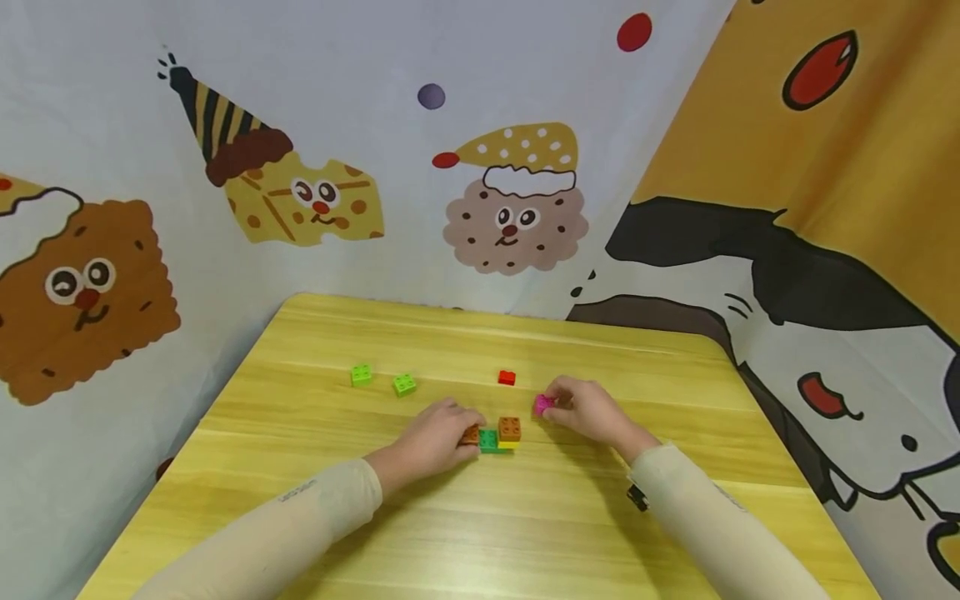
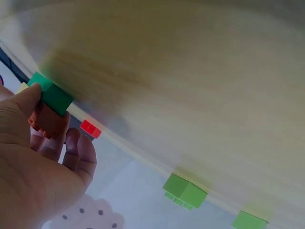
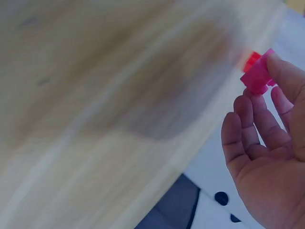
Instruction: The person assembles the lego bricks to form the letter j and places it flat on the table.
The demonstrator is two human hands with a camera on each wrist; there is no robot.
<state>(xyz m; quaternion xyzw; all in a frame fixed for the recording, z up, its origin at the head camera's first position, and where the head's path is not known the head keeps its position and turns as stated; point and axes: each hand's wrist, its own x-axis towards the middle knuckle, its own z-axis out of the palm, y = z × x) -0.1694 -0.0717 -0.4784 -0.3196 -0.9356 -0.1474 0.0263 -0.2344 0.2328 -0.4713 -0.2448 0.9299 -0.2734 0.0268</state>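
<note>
Pink brick [image 1: 543, 406]; red brick [image 1: 507, 377]; green-yellow-brown stack [image 1: 491, 440]; yellow wood-grained table [image 1: 450, 533].

The head camera looks from above and behind both hands, facing forward and down — far enough off to take in the left hand [image 1: 431, 437], the right hand [image 1: 592, 412], the table [image 1: 525, 533] around them and the patterned cloth [image 1: 405, 50] beyond. The left wrist camera sits close to the left hand; its picture is turned, with tabletop above the hand and cloth below. It shares with the head view the green brick [image 2: 51, 93] at that hand and two lime bricks [image 2: 185, 192]. The right wrist camera is likewise near the right hand, tabletop left of it — sharing the pink brick [image 3: 258, 75] there with the head view. The red brick [image 1: 507, 378] beyond the hands shows in all three.
</note>
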